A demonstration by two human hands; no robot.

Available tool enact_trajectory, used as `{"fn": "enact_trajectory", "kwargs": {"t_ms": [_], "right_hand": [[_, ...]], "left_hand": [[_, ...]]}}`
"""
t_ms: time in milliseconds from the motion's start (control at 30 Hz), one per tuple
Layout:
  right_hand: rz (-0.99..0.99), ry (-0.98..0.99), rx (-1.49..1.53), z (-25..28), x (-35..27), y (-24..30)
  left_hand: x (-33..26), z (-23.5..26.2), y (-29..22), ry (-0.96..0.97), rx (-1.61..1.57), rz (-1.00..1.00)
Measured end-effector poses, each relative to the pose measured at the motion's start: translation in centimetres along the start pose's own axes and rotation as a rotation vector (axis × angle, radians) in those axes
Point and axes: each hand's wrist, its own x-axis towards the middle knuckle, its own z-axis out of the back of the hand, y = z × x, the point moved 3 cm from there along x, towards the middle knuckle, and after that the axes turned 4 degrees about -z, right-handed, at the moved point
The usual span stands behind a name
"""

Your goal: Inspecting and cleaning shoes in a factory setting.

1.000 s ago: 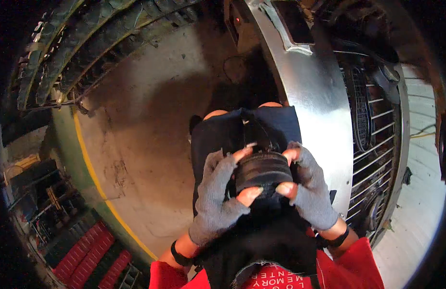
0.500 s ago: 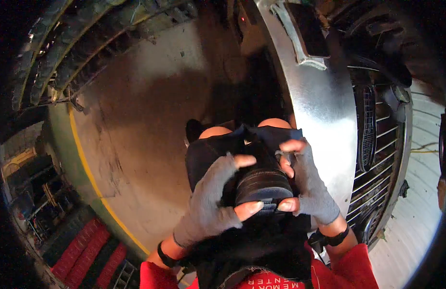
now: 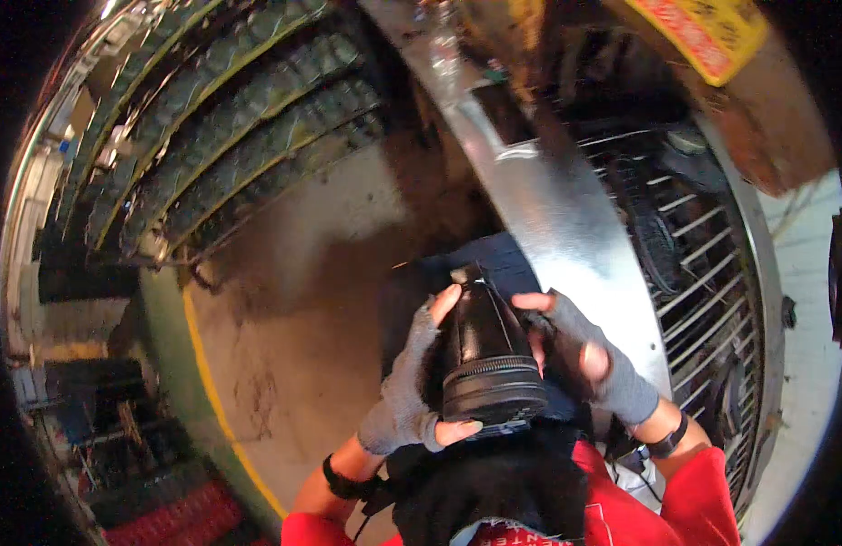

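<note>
Matt black and finely ridged, a cylindrical piece (image 3: 495, 391) — plastic or rubber, the surface leaves it unclear — adjoins a smooth, glossy dark section (image 3: 483, 328). Gray knit cloth gloves (image 3: 401, 405), soft-looking and matt, cover the left hand (image 3: 412, 378) and the right hand (image 3: 598, 355); red sleeves (image 3: 698, 491) are plain, dull cloth. The tabletop (image 3: 584, 246) is smooth metal with a bright, satiny gleam, the rack bars (image 3: 701, 221) are shiny metal, and the floor (image 3: 298, 346) appears a matt, scuffed concrete.

Tiered racks (image 3: 248, 136), ten o'clock; brownish floor (image 3: 284, 296), nine o'clock; yellow line (image 3: 202, 352) edging green strip (image 3: 166, 318), eight o'clock; glare-lit metal bench top (image 3: 575, 237), two o'clock.
</note>
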Motion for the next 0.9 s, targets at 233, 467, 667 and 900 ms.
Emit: {"fn": "enact_trajectory", "kwargs": {"t_ms": [233,467,667,900], "right_hand": [[-0.25,0.21,1.077,3.8,-9.6,2.8],[-0.127,-0.919,-0.062,12.5,-21.5,1.6],[-0.404,-1.514,-0.788,26.1,-40.6,-6.5],[-0.281,-1.23,-1.476,20.5,-24.6,0.2]], "left_hand": [[2.1,-12.2,-8.7,0.659,1.07,-1.06],[3.6,-7.1,-4.3,0.535,0.988,-0.552],[-2.9,0.3,3.6,0.214,0.853,-0.166],[-2.9,-0.9,3.9,0.115,0.593,-0.037]]}}
